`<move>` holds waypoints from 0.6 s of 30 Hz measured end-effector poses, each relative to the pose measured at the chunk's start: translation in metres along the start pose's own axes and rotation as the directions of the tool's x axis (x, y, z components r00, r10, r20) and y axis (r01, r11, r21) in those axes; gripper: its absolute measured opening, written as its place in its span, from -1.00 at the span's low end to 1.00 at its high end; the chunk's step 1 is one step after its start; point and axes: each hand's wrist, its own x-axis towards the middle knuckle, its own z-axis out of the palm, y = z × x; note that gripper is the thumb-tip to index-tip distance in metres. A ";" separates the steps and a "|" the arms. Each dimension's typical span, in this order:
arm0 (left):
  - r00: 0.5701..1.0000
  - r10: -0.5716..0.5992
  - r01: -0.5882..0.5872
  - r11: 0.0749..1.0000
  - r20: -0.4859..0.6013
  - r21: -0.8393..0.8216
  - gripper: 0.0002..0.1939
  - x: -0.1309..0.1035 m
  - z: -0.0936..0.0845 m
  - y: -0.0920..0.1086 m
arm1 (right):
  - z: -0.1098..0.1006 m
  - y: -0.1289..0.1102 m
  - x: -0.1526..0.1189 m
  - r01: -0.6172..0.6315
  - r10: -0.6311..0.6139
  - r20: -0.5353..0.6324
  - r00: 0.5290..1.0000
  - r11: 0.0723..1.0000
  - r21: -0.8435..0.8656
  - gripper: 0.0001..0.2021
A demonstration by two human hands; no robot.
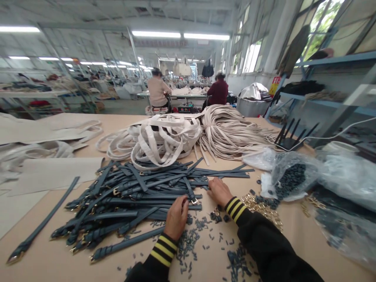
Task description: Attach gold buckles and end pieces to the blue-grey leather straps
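A heap of dark blue-grey straps (126, 192) with gold buckles lies across the table in front of me. My left hand (176, 219) is at the heap's right side, fingers curled together over the strap ends; whatever is inside them is hidden. Just right of it, a strap with a gold buckle (194, 201) hangs over the pile. My right hand (219, 192) reaches to the right end of the heap, its fingers closed at the tip of a dark strap (199, 183). Small dark pieces (188, 243) are scattered below and between my hands.
Gold metal fittings (261, 209) are piled right of my right wrist, beside a plastic bag of dark pieces (290, 178). Beige looped straps (167, 137) and a bundle of beige strips (226, 131) lie behind. One strap (44, 219) rests apart at left. Two people sit farther off.
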 end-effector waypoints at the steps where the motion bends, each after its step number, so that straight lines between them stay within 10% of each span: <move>1: 1.000 -0.004 0.004 1.000 0.007 0.001 -0.75 0.000 -0.001 -0.002 | 0.001 0.002 0.000 -0.004 0.004 0.006 1.000 1.000 -0.005 -0.81; 9: 0.998 -0.030 0.030 1.000 0.061 -0.006 -0.76 -0.001 0.001 0.000 | -0.022 0.066 0.003 -0.114 0.115 0.065 0.991 0.993 -0.019 -0.86; 18: 0.995 -0.054 0.055 0.998 0.080 -0.009 -0.77 0.001 -0.001 0.003 | -0.013 0.030 0.049 0.116 -0.119 0.028 0.993 0.990 0.078 -0.80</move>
